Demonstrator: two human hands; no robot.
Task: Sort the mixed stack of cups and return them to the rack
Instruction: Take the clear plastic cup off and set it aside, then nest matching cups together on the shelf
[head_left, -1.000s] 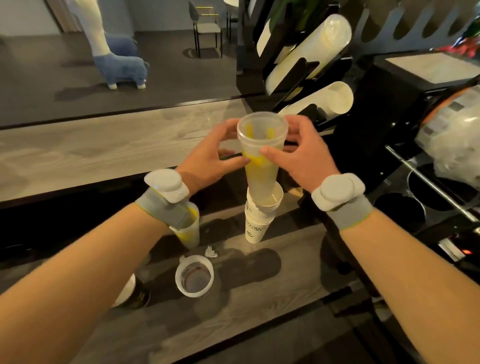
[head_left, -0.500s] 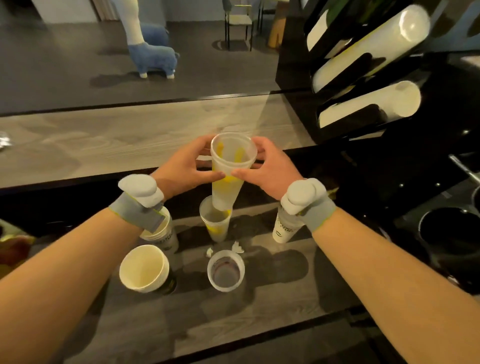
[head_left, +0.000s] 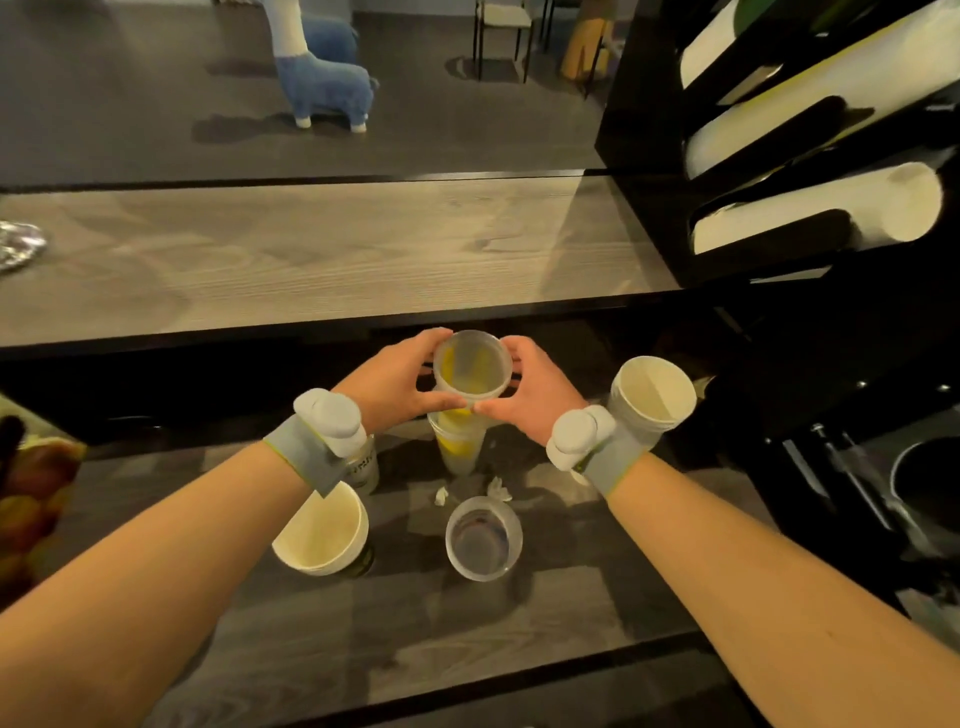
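1. Translucent plastic with yellow print: the clear cup (head_left: 471, 370) is pinched from both sides in the head view, mouth up and tilted slightly toward the camera.
2. Left hand (head_left: 396, 384) wraps its fingers round the far left of the rim, with the thumb (head_left: 441, 401) pressed low on the near wall.
3. Right hand (head_left: 530, 391) mirrors it; its thumb tip meets the left thumb just under the cup's near side. Both hands are closed on this one cup.
4. The held cup's base sits in the mouth of a second yellow-printed plastic cup (head_left: 458, 448) standing on the lower counter (head_left: 571, 613).
5. On that counter: a white paper cup (head_left: 323, 535) near the left forearm, a plain clear cup (head_left: 483, 543) in the middle, and a stack of paper cups (head_left: 649, 397) just right of the right wrist.
6. Upper right, the black rack (head_left: 654, 171) holds long white cup stacks (head_left: 821, 218) lying slanted, well apart from the hands.
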